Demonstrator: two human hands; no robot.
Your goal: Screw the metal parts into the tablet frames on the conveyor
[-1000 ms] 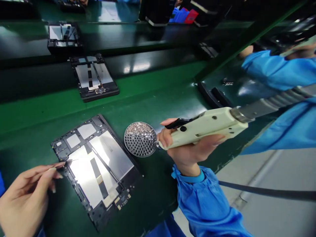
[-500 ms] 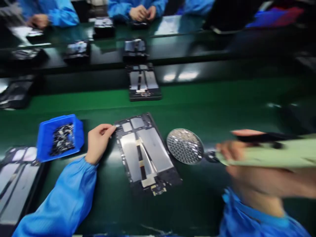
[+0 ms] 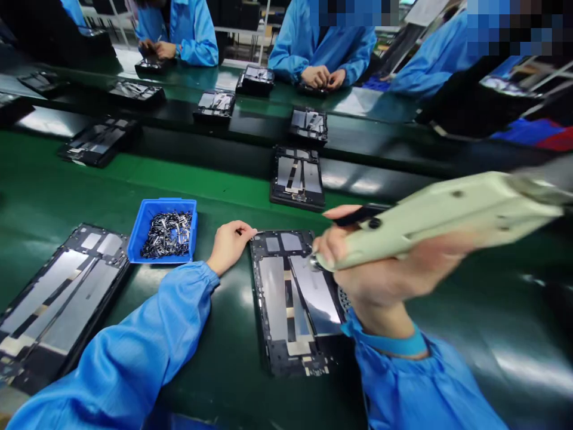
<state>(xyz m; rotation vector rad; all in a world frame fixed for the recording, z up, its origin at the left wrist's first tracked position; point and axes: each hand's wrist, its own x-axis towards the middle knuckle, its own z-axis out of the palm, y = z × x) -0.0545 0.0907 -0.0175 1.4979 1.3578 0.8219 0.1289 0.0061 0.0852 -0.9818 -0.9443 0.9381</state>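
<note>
Head view: the right hand has its fingers wrapped around a pale-green, pistol-like plastic tool, tip over the upper right of an open black-and-silver flat device. The left hand pinches thumb and forefinger together at that device's upper-left corner. Left of this hand sits a blue plastic bin of small black-and-silver parts; beyond, people in blue sleeves.

Loose blue sleeves, creased, slightly shiny; gathered cuffs; smooth lighter-blue band at right cuff.
</note>
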